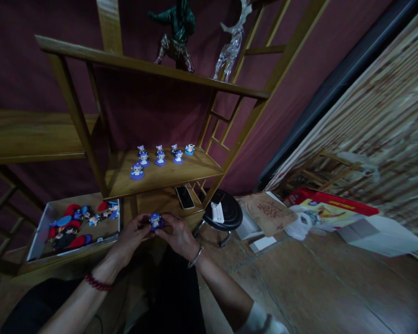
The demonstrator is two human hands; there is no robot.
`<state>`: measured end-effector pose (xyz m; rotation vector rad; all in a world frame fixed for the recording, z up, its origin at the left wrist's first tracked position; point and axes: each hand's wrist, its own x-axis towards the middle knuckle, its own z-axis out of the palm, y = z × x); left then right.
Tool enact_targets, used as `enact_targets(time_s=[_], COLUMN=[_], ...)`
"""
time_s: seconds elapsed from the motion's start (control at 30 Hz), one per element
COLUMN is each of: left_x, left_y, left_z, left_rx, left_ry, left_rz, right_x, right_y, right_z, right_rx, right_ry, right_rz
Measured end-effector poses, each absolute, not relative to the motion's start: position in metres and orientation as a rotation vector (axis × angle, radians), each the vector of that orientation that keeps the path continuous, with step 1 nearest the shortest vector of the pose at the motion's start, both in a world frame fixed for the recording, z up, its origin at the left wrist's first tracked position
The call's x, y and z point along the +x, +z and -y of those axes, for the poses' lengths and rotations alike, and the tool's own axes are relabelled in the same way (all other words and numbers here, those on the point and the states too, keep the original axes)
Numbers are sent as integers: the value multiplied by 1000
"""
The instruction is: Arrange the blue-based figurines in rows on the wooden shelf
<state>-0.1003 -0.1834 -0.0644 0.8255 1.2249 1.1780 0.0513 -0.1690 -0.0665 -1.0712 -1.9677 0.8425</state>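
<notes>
A small purple-and-white figurine (156,221) is held between my left hand (134,234) and my right hand (177,234), with the fingers of both pinching its sides. Above and beyond my hands, several similar figurines stand in rows on the wooden shelf (167,177). The nearest of them is a purple-based figurine (137,171) at the shelf's left front. To the left of my hands lies a white-walled box (38,239) with several red, blue and black figurines in it.
A phone (185,197) lies on the lower shelf beyond my right hand. Right of it is a round black stool (231,211) with a white object on top. A green statue (177,30) and a clear deer figure (231,46) stand on the top shelf. Boxes and bags lie on the right floor.
</notes>
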Motion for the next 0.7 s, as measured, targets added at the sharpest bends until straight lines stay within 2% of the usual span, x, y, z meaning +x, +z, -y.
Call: enact_targets(time_s=[0.7], left_x=[-88], left_y=[-38], left_z=[174], left_rx=[1091], left_ry=[1105], left_rz=[-1252], right_x=[72], right_y=[-44], right_z=[158], right_rx=[-979], right_ry=[773], right_rz=[1936])
